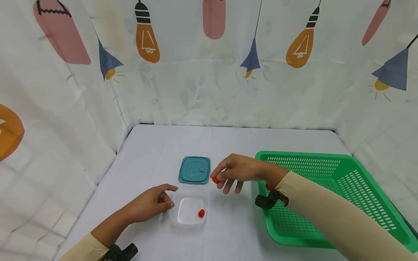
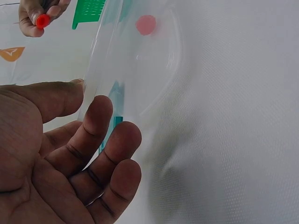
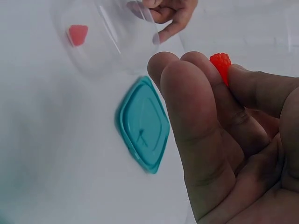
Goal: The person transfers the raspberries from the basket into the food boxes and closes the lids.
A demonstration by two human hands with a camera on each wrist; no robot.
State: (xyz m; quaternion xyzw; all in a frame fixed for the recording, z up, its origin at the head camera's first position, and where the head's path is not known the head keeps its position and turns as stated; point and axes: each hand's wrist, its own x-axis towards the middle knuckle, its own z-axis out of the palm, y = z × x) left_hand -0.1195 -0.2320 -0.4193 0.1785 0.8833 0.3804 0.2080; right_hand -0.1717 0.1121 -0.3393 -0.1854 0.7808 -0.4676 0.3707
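Note:
My right hand (image 1: 230, 172) pinches a red raspberry (image 3: 221, 64) between thumb and fingertips, above the table to the right of the teal lid (image 1: 195, 169). Its bumpy surface shows in the right wrist view; the left wrist view shows a hollow end. My left hand (image 1: 151, 203) holds a clear plastic container (image 1: 186, 217) by its left side, thumb and index finger at the rim, the other fingers loosely bent. Inside the container, near its right wall, lies another red raspberry (image 1: 201, 213). The lid lies flat just behind the container.
A large green plastic basket (image 1: 343, 156) stands on the right of the white table (image 1: 153, 145), partly under my right forearm. A small red piece (image 1: 269, 186) shows in it beside the wrist camera. Patterned white curtains (image 1: 196, 90) enclose the table's back and sides.

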